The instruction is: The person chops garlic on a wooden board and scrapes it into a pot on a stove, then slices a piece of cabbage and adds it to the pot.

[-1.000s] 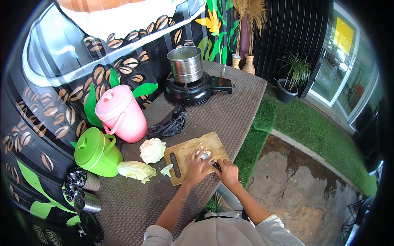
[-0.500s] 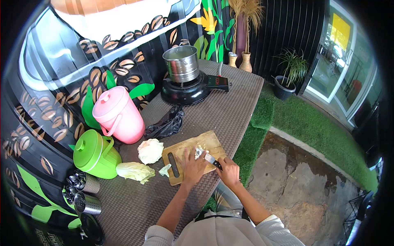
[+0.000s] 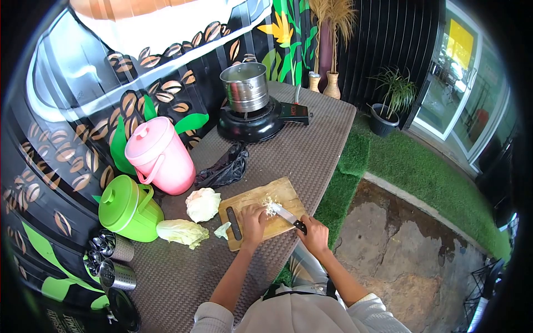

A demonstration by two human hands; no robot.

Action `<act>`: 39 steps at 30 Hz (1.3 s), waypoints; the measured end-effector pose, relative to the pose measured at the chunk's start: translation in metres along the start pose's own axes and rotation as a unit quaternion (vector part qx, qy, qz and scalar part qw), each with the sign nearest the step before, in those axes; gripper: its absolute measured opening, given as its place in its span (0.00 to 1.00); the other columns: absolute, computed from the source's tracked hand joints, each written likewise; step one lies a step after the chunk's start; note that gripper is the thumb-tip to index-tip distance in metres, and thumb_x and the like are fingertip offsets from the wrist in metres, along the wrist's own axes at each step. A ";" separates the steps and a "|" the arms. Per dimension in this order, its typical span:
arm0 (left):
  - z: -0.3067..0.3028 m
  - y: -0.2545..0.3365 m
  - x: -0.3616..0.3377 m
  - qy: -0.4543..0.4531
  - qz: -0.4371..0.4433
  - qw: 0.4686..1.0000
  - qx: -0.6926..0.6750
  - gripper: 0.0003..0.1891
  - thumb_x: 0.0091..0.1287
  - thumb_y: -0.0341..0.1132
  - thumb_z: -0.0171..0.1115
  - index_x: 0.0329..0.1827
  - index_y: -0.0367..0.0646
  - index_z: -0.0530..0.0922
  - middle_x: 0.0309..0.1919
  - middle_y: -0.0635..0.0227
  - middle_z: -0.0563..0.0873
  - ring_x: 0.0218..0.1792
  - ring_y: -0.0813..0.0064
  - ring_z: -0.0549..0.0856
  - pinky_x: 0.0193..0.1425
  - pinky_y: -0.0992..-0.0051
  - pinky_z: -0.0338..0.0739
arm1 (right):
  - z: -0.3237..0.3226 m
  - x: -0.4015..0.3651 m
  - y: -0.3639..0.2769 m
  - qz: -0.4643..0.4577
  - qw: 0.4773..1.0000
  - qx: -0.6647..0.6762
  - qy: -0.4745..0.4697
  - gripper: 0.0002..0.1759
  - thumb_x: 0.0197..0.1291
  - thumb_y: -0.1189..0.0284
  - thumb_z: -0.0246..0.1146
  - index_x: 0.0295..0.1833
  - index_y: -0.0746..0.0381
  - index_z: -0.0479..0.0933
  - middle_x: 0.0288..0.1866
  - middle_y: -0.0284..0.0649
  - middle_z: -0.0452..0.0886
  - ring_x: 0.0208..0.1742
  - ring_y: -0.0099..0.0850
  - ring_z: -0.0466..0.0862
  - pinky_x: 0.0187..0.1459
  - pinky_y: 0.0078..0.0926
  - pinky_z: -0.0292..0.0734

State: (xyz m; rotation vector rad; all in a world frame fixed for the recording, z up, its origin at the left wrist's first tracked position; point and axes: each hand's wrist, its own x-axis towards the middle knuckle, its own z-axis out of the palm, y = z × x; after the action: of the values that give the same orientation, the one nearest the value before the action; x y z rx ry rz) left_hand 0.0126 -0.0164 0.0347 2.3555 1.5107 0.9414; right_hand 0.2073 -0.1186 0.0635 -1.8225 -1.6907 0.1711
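Note:
My right hand [image 3: 314, 234] is wrapped round the black handle of a kitchen knife [image 3: 285, 214]. Its blade points left across the wooden cutting board [image 3: 286, 190], with the tip at a small heap of finely chopped pale pieces [image 3: 270, 204]. At the left edge of that heap is my left hand [image 3: 253, 223], its fingers curled and drawn together; what they hold, if anything, is hidden. A torn cabbage leaf piece [image 3: 222, 230] lies by the board's left end. Beyond it are a cabbage [image 3: 203, 205] and a longer pale leafy vegetable [image 3: 182, 232].
A steel pot [image 3: 245, 89] stands on a black portable stove [image 3: 250, 126] at the table's far end. Along the wall are a pink lidded jug [image 3: 166, 161], a green lidded jug [image 3: 127, 213], a black plastic bag [image 3: 226, 169] and metal cutlery holders [image 3: 117, 275].
My left hand has gone from lying spread over the board to curled fingers, slightly left. The knife has swung a little, its handle lower and further right, showing more blade.

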 end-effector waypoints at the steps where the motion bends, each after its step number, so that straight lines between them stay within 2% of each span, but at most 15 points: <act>1: 0.001 -0.001 0.002 0.006 -0.007 0.998 -0.058 0.10 0.64 0.34 0.62 0.46 0.45 0.85 0.51 0.63 0.80 0.57 0.61 0.73 0.63 0.55 0.58 | 0.000 0.000 0.000 0.004 1.000 0.002 0.007 0.14 0.46 0.70 0.68 0.38 0.58 0.73 0.29 0.41 0.77 0.32 0.42 0.82 0.32 0.39 0.76; 2: 0.002 -0.002 0.004 0.012 -0.014 0.993 -0.115 0.07 0.61 0.31 0.64 0.41 0.43 0.85 0.43 0.65 0.84 0.50 0.64 0.77 0.58 0.61 0.63 | 0.001 0.001 -0.001 0.003 1.000 0.003 0.006 0.14 0.46 0.70 0.68 0.38 0.58 0.73 0.29 0.41 0.77 0.32 0.42 0.82 0.32 0.39 0.76; 5: 0.012 -0.007 0.006 0.018 -0.044 0.977 -0.206 0.05 0.60 0.30 0.65 0.37 0.41 0.85 0.35 0.65 0.85 0.42 0.64 0.80 0.52 0.66 0.66 | 0.002 0.000 -0.005 0.007 1.000 0.010 -0.009 0.15 0.48 0.71 0.68 0.40 0.59 0.72 0.30 0.43 0.77 0.33 0.45 0.82 0.34 0.41 0.76; 15: 0.021 -0.025 -0.003 0.052 -0.012 0.991 -0.124 0.07 0.63 0.27 0.61 0.41 0.40 0.85 0.34 0.61 0.85 0.43 0.61 0.80 0.50 0.65 0.69 | 0.015 -0.001 -0.015 0.011 0.999 0.020 -0.026 0.15 0.49 0.70 0.68 0.40 0.59 0.72 0.29 0.44 0.77 0.31 0.45 0.82 0.32 0.42 0.76; 17: 0.015 -0.020 -0.003 0.054 -0.020 0.987 -0.148 0.09 0.60 0.24 0.62 0.42 0.35 0.85 0.37 0.56 0.86 0.39 0.59 0.82 0.43 0.66 0.77 | 0.016 0.000 -0.018 0.011 0.999 0.025 -0.027 0.15 0.49 0.70 0.68 0.40 0.59 0.72 0.29 0.44 0.77 0.31 0.45 0.82 0.31 0.42 0.76; 20: 0.013 -0.019 -0.006 0.035 -0.029 0.988 -0.150 0.08 0.60 0.29 0.64 0.41 0.40 0.86 0.36 0.61 0.86 0.45 0.61 0.80 0.51 0.62 0.70 | 0.018 0.001 -0.020 0.005 0.999 0.034 -0.023 0.14 0.49 0.71 0.68 0.40 0.59 0.72 0.29 0.44 0.77 0.30 0.45 0.82 0.31 0.42 0.76; 24: 0.000 -0.015 -0.005 0.040 -0.022 0.995 -0.085 0.07 0.58 0.29 0.67 0.39 0.41 0.87 0.39 0.64 0.87 0.45 0.62 0.80 0.51 0.64 0.70 | 0.024 0.000 -0.021 0.012 0.998 0.059 -0.008 0.13 0.49 0.71 0.68 0.38 0.60 0.71 0.28 0.45 0.78 0.29 0.46 0.81 0.30 0.43 0.75; 26: 0.007 -0.023 -0.006 -0.003 -0.163 0.951 -0.263 0.07 0.58 0.29 0.67 0.38 0.43 0.87 0.41 0.67 0.87 0.47 0.64 0.79 0.53 0.67 0.69 | 0.025 -0.001 -0.022 0.016 0.997 0.070 -0.003 0.13 0.49 0.71 0.67 0.38 0.60 0.71 0.28 0.45 0.78 0.29 0.46 0.82 0.30 0.43 0.75; 27: 0.005 -0.022 -0.006 -0.002 -0.164 0.951 -0.262 0.07 0.58 0.29 0.67 0.38 0.43 0.87 0.41 0.67 0.87 0.47 0.64 0.79 0.53 0.67 0.69 | 0.027 -0.001 -0.023 0.029 0.997 0.076 0.005 0.13 0.49 0.69 0.68 0.39 0.59 0.72 0.28 0.45 0.80 0.29 0.46 0.82 0.30 0.42 0.75; 29: -0.003 -0.023 -0.006 0.002 -0.054 0.984 -0.170 0.08 0.57 0.27 0.66 0.40 0.44 0.87 0.42 0.66 0.86 0.50 0.62 0.79 0.55 0.66 0.70 | 0.030 -0.003 -0.024 0.040 0.996 0.085 0.008 0.14 0.50 0.68 0.68 0.40 0.58 0.73 0.28 0.44 0.81 0.29 0.45 0.83 0.30 0.41 0.75; 30: -0.007 -0.023 -0.008 0.004 -0.058 0.984 -0.166 0.08 0.57 0.27 0.66 0.40 0.44 0.87 0.42 0.66 0.86 0.50 0.62 0.79 0.55 0.66 0.70 | 0.031 -0.003 -0.026 0.054 0.995 0.089 0.006 0.13 0.50 0.68 0.68 0.39 0.58 0.73 0.26 0.44 0.80 0.28 0.46 0.82 0.30 0.41 0.75; 32: -0.015 -0.025 -0.011 0.006 0.036 0.992 -0.120 0.11 0.56 0.26 0.65 0.42 0.45 0.87 0.44 0.64 0.85 0.52 0.61 0.78 0.58 0.63 0.70 | 0.034 -0.003 -0.031 0.063 0.993 0.097 -0.002 0.13 0.50 0.67 0.67 0.39 0.58 0.73 0.24 0.44 0.80 0.27 0.46 0.82 0.29 0.41 0.74; 36: -0.045 -0.035 -0.025 -0.025 0.015 0.997 -0.071 0.14 0.55 0.25 0.65 0.45 0.45 0.85 0.46 0.64 0.84 0.53 0.58 0.77 0.58 0.62 0.71 | 0.043 -0.005 -0.043 0.081 0.989 0.123 -0.007 0.13 0.50 0.68 0.67 0.39 0.58 0.73 0.21 0.42 0.77 0.24 0.44 0.80 0.28 0.39 0.74; 38: -0.053 -0.050 -0.031 0.010 0.006 0.997 -0.082 0.14 0.56 0.25 0.65 0.46 0.43 0.85 0.47 0.62 0.83 0.53 0.58 0.77 0.58 0.63 0.71 | 0.048 -0.005 -0.049 0.095 0.986 0.132 -0.022 0.14 0.49 0.68 0.69 0.39 0.59 0.73 0.22 0.43 0.79 0.25 0.45 0.81 0.28 0.41 0.74; 39: -0.063 -0.050 -0.034 0.045 -0.040 0.997 -0.058 0.14 0.56 0.25 0.65 0.46 0.42 0.84 0.47 0.60 0.83 0.52 0.58 0.77 0.58 0.62 0.72 | 0.051 -0.006 -0.052 0.092 0.986 0.134 -0.025 0.14 0.49 0.68 0.69 0.39 0.59 0.73 0.22 0.43 0.79 0.25 0.45 0.81 0.28 0.41 0.74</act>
State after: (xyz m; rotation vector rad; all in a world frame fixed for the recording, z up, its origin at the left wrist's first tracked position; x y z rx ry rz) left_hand -0.0723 -0.0333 0.0458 2.1837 1.5264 1.0963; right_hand 0.1366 -0.1071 0.0486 -1.7787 -1.4495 0.5021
